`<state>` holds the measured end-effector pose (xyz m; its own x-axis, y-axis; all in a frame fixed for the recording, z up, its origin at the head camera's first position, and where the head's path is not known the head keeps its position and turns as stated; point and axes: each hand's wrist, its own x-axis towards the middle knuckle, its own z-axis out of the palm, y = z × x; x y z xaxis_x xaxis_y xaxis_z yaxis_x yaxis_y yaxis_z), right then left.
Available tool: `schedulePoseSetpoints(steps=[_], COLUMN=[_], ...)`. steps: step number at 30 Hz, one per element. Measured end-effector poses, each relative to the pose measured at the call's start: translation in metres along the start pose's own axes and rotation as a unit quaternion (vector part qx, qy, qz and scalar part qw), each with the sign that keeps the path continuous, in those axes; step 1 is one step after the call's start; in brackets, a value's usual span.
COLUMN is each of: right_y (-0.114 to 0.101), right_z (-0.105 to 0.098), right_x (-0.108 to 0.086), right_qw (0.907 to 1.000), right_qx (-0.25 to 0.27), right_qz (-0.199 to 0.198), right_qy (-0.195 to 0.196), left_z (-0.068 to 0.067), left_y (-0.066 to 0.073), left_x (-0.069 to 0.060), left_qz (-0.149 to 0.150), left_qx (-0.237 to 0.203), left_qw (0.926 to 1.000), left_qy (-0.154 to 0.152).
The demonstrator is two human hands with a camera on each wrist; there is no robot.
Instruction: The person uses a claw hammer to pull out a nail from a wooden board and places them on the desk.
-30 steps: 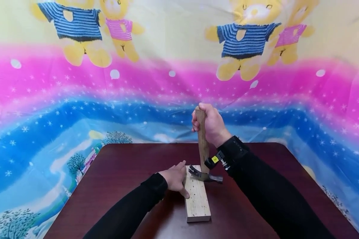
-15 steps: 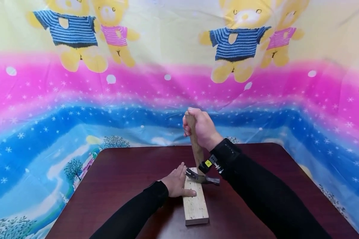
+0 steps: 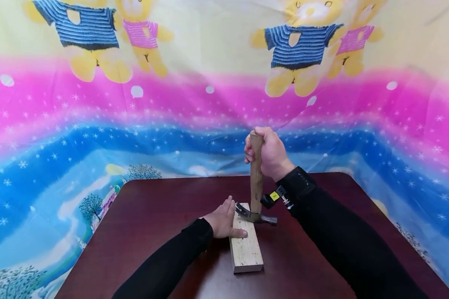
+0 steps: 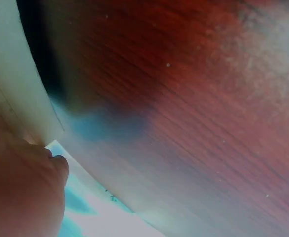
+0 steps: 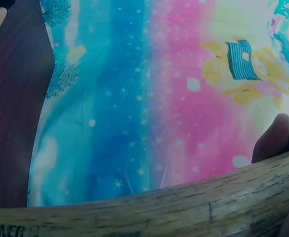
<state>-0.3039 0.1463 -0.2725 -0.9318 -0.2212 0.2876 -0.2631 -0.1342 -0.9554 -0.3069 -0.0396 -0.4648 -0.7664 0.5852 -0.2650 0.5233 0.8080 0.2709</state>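
A pale wooden block (image 3: 247,253) lies lengthwise on the dark red table. My left hand (image 3: 224,220) presses on its left side, fingers straight and thumb across the top. With my right hand (image 3: 271,153) I grip the upper end of a claw hammer's wooden handle (image 3: 256,178), which stands nearly upright. The metal hammer head (image 3: 256,216) is at the far part of the block, claw to the left and striking face past the right edge. In the right wrist view the handle (image 5: 184,207) crosses the bottom. Whether the claw holds a nail cannot be made out.
The dark red table (image 3: 164,199) reaches back to a printed cloth (image 3: 194,104) with bears and snowflakes, which hangs behind and at both sides. Small dark marks dot the block's top.
The hammer handle tilted left half a second ago and now stands nearly upright again, my right hand having moved right. My left thumb has shifted from the block's left edge onto its top.
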Motion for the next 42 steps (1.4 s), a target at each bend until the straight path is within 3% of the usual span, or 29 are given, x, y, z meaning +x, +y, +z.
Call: schedulePoseSetpoints(steps=[8, 11, 17, 30, 35, 39, 42], right_y=[-0.005, -0.002, 0.011, 0.0, -0.009, -0.018, -0.028], right_z=[0.003, -0.007, -0.038, -0.059, -0.065, -0.067, -0.064], right_x=[-0.003, -0.013, -0.043, -0.04, -0.045, -0.054, -0.06], right_qw=[1.0, 0.9998, 0.9972, 0.9932, 0.9878, 0.9833, 0.9833], right_qx=[-0.002, 0.022, 0.066, 0.084, 0.124, 0.158, 0.161], right_qz=[0.002, -0.005, -0.011, -0.065, -0.064, -0.062, -0.066], right_qy=[-0.007, 0.0, 0.034, 0.049, 0.069, 0.065, 0.054], left_z=[-0.003, 0.006, 0.02, -0.005, -0.01, -0.003, 0.012], left_y=[-0.007, -0.01, -0.01, -0.006, -0.002, -0.002, -0.014], left_x=[0.003, 0.0, -0.01, 0.0, 0.0, -0.002, 0.01], left_qz=[0.007, 0.016, 0.008, -0.014, -0.019, -0.018, -0.016], left_qx=[-0.014, -0.025, -0.033, -0.01, -0.021, -0.029, -0.035], left_qw=[0.9998, 0.9996, 0.9991, 0.9998, 0.9996, 0.9994, 0.9992], left_qy=[-0.009, 0.0, -0.024, -0.006, 0.007, 0.004, 0.009])
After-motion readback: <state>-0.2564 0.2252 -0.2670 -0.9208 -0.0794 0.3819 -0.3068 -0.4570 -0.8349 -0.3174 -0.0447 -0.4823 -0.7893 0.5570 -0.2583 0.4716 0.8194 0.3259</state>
